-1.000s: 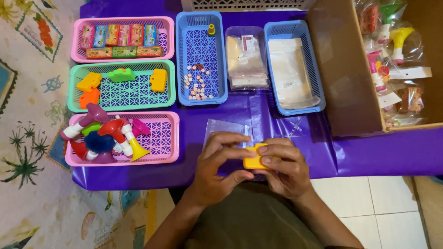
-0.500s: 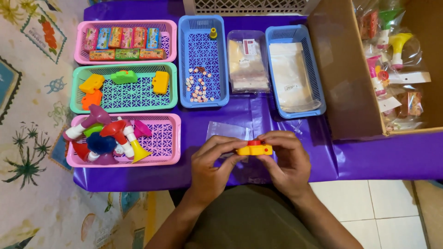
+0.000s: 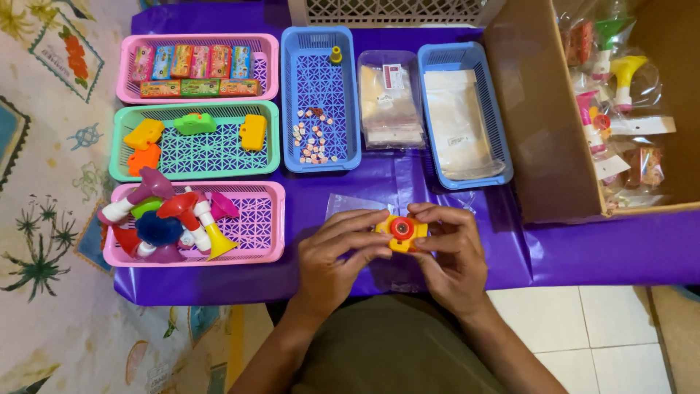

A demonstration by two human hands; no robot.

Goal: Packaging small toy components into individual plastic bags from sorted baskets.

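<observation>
Fingertips of both your hands pinch a small yellow toy camera (image 3: 400, 232) with a red round front. Your left hand (image 3: 334, 257) closes on its left end and your right hand (image 3: 450, 252) on its right end, holding it just above the purple table cover (image 3: 598, 252), near the table's front edge. A clear plastic bag (image 3: 350, 204) lies flat just beyond your left fingers.

To your left, the near pink basket (image 3: 259, 219) holds toy trumpets in red, blue, yellow and white, piled together. Behind it, the green basket (image 3: 211, 149) holds yellow, orange and green toy cameras, spread apart. The far pink basket (image 3: 197, 66) holds rows of small coloured boxes. The middle blue basket (image 3: 319, 102) holds a scatter of tiny pale pieces and one small yellow piece at its far end. A clear tub (image 3: 390, 98) holds stacked clear bags, and the right blue basket (image 3: 461, 117) holds larger flat bags.

The cardboard box (image 3: 539, 124) on the right is cut off by the frame's edge; bagged toys lie inside it. What the tiny pale pieces are is too small to tell.
</observation>
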